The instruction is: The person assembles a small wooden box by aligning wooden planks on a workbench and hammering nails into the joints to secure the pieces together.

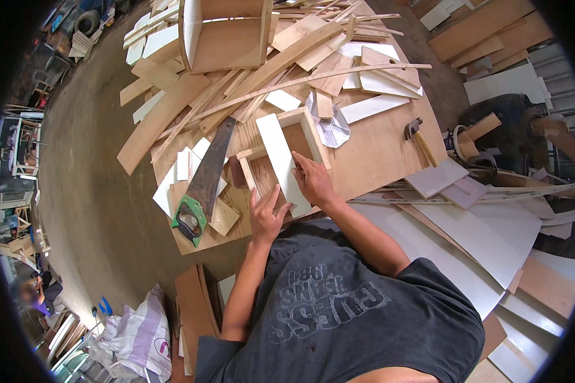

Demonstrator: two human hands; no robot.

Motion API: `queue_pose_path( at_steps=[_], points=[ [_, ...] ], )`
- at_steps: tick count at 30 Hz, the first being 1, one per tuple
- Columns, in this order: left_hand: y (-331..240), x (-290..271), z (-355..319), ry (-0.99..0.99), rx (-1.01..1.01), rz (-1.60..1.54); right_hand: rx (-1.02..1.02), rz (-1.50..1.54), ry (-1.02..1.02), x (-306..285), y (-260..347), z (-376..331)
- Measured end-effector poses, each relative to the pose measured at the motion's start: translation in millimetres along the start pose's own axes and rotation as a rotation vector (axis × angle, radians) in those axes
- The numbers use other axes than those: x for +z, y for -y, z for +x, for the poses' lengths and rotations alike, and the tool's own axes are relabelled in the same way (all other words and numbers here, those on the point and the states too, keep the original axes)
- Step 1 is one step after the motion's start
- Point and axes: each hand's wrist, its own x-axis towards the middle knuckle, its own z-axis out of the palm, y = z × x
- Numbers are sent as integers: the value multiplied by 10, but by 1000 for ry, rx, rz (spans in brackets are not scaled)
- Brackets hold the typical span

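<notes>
Handling a slim white panel (pixel 276 145) laid across a wooden frame (pixel 317 137)

The white panel is set slantwise over the wooden frame, near the six o'clock edge of the table (pixel 390 145), its length run from eleven toward five o'clock. The right hand (pixel 313 183) is placed at four o'clock of the panel's middle, its fingertips brought to the long edge; whether anything is pinched there cannot be told. The left hand (pixel 268 218) is held between six and seven o'clock, fingers spread, thumb brought to the near end.

The panel is judged light and stiff, easily lifted by one hand. Its smooth-looking face may be found slippery, so it is best taken by both long edges, near the middle, with the thumb opposed to the fingers. Corners could be chipped if knocked. Whether it is fastened to the frame cannot be seen; if loose, it could easily be slid askew. A handsaw (pixel 212 167) is laid at nine o'clock, a hammer (pixel 421 142) at three.
</notes>
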Motion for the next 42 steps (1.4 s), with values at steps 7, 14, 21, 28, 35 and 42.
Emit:
queue_pose_path(
  at_steps=[7, 14, 21, 28, 35, 42],
  points=[
    [-69, -14, 62, -64, -46, -37, 11, 52, -79, -48, -33, -36],
    [129, -99, 287, -288, -132, 118, 113, -282, -267, -278, -99, -12],
    [379, -125, 1122, -206, -38, 139, 145, -201, -271, -240, -424, 151],
    [575, -158, 2144, 151, 36, -77, 164, -153, -251, 25, -917, 372],
    [915, -157, 2103, 291, 44, 23, 199, -72, -264, 132, -716, 348],
    [909, -57, 2133, 162, 116, -78, 191, -51, -284, 72, -704, 341]
  ],
)
